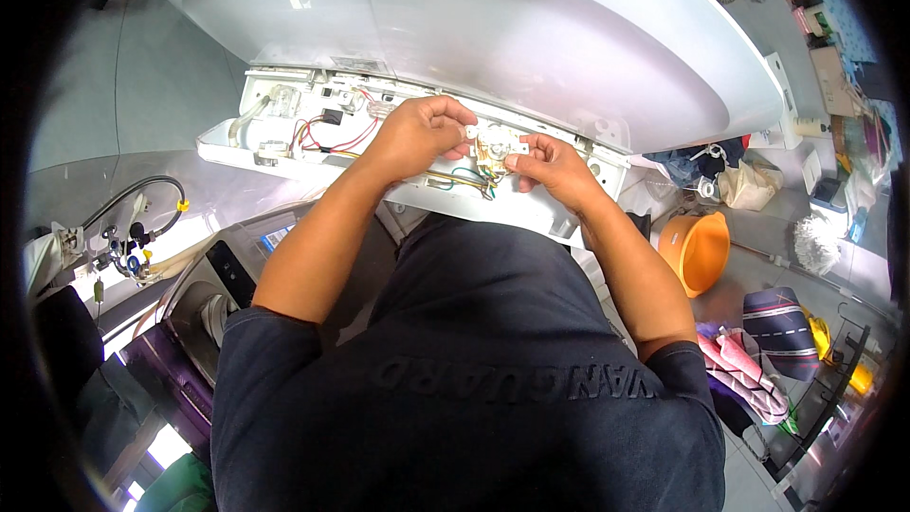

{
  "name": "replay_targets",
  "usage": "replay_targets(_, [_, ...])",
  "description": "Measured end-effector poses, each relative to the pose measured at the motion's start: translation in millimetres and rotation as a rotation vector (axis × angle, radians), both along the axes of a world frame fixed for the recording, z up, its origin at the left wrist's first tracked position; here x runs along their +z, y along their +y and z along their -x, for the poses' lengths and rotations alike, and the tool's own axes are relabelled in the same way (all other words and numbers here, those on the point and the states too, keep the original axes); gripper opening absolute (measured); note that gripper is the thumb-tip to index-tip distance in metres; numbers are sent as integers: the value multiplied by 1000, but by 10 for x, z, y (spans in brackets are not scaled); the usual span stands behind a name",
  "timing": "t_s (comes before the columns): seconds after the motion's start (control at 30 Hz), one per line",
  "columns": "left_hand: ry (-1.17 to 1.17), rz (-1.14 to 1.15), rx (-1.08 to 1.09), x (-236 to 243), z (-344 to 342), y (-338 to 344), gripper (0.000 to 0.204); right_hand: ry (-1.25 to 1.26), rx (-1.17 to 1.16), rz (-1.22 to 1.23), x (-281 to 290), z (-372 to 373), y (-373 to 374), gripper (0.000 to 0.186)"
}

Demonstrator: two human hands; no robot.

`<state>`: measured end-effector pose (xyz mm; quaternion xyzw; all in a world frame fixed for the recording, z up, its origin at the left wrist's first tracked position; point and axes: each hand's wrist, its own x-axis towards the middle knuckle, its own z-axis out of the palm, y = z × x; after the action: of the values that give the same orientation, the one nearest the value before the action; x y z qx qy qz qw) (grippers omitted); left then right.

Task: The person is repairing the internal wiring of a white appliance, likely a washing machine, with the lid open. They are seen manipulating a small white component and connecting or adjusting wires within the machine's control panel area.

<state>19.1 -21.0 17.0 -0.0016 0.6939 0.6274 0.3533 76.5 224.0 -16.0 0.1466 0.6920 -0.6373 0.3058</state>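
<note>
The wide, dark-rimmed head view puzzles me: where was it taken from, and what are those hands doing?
There's no robot: a camera worn on a person's head looks down, and its fisheye lens bends straight edges. The lower middle is the wearer's own black short-sleeved shirt.

The bare left hand and right hand hold a small white-and-yellowish component between their fingertips, above a long, narrow white plastic tray. In the tray, to the left, are thin red wires and a small black block. Beyond it rises a large, glossy white curved panel.
</note>
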Motion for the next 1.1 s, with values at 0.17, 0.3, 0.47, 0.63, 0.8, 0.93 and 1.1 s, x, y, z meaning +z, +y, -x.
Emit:
replay_targets(0.17, [69,51,-25,-27,5,4,26,-15,25,3,-10,17,13,66])
replay_targets(0.3, [91,66,-31,-21,-2,27,28,-17,26,-12,-8,19,14,65])
replay_targets(0.47, [112,79,-90,-3,18,26,28,9,-15,0,-7,-1,-10,54])
replay_targets(0.63, [140,94,-101,61,4,40,22,-23,15,2,9,20,4,65])
replay_targets(0.8, [49,41,-44,14,-8,47,20,-21,18,7,-16,16,18,65])
replay_targets(0.93, [-35,1,-20,24,-26,54,21,-18,15,6,-14,11,17,64])
replay_targets(1.1, [-190,-138,18,2,-66,68,29,-23,11,27,-15,13,18,58])
